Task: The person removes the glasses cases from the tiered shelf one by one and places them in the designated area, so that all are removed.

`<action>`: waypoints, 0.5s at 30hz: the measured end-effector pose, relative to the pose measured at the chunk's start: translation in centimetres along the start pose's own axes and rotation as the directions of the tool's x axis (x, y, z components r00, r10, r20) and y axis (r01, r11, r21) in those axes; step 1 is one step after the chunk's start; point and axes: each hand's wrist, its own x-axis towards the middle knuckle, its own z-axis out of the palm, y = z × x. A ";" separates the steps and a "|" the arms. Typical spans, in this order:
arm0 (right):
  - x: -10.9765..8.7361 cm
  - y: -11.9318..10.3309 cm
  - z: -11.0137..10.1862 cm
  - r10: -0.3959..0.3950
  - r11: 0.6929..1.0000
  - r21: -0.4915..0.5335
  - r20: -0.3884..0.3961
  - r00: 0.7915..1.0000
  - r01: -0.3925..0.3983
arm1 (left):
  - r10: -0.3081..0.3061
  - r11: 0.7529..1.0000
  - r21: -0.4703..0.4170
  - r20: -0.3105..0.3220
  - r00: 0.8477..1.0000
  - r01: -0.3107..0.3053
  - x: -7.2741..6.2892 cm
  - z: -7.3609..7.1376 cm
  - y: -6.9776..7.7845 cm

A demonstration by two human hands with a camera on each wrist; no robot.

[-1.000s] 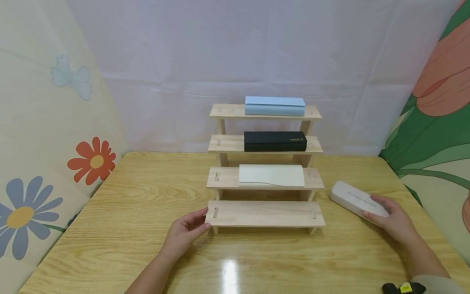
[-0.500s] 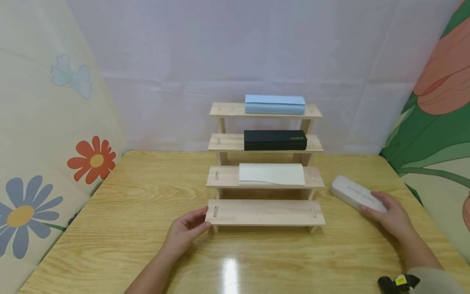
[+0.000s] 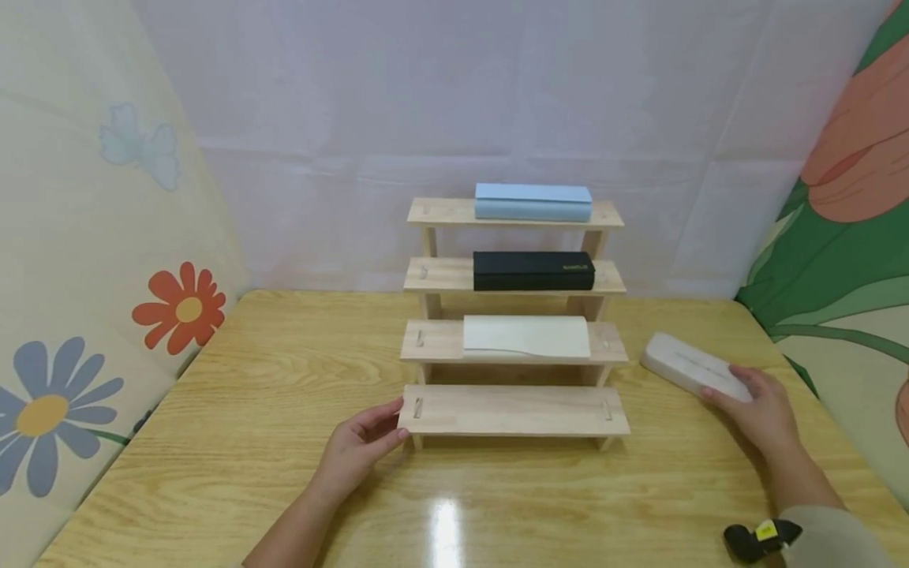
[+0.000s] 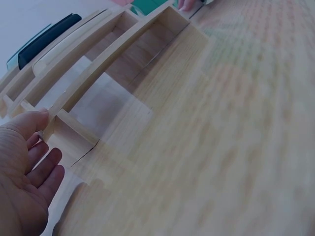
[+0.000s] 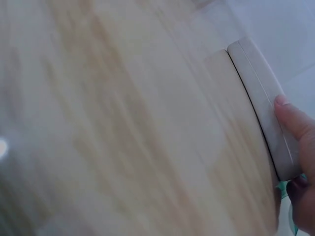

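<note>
A stepped wooden display shelf (image 3: 511, 410) stands mid-table in the head view. My left hand (image 3: 358, 450) holds the left end of its lowest board between thumb and fingers; the left wrist view shows the thumb (image 4: 32, 123) against that end. Right of the shelf, my right hand (image 3: 763, 414) grips the near end of a white, rounded oblong case (image 3: 689, 364). In the right wrist view the case (image 5: 263, 103) lies flat along the table surface, thumb on its side. A light blue case (image 3: 533, 203), a black case (image 3: 533, 271) and a cream case (image 3: 525, 337) occupy the upper three boards.
The wood-grain table (image 3: 284, 379) extends on both sides of the shelf. A white cloth backdrop (image 3: 355, 118) hangs behind it, and flower-patterned panels (image 3: 71, 237) flank the table. A black device with a yellow label (image 3: 763, 540) sits at the right wrist.
My right hand and the white case have shifted slightly away from me, toward the back of the table. The left hand, the shelf and the cases on it stay put.
</note>
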 end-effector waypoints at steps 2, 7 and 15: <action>0.0 -0.1 0.0 0.053 0.998 0.025 -0.014 0.999 -0.052 | 0.002 1.000 0.001 0.001 1.000 -0.002 0.0 0.0 0.0; -0.2 -0.3 -0.1 0.135 0.989 0.071 -0.066 0.989 -0.130 | 0.002 1.000 0.010 0.002 1.000 -0.002 0.1 0.0 0.0; -0.1 0.1 0.0 0.157 0.985 0.077 -0.072 0.985 -0.152 | 0.002 1.000 0.014 -0.002 1.000 -0.002 0.0 -0.1 0.1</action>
